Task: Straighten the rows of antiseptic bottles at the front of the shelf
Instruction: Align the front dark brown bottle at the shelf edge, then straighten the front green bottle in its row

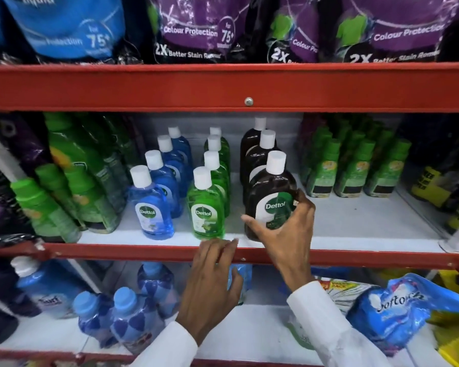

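Three rows of white-capped antiseptic bottles run front to back on the white middle shelf [342, 229]. The blue row's front bottle [151, 207] stands at the left. The green row's front bottle [206, 210] is in the middle. The brown row's front bottle [268, 197] is at the right, near the shelf's front edge. My right hand [286, 234] grips that brown bottle around its lower body, thumb on the left, fingers on the right. My left hand [212, 276] rests with spread fingers on the red front rail [117, 251], just below the green bottle, holding nothing.
Green spray bottles [72, 186] lean at the left of the shelf, and more green bottles [353, 168] stand at the right. Detergent pouches [196, 30] fill the shelf above. Blue bottles [125, 313] and a blue pouch [398, 308] lie on the shelf below.
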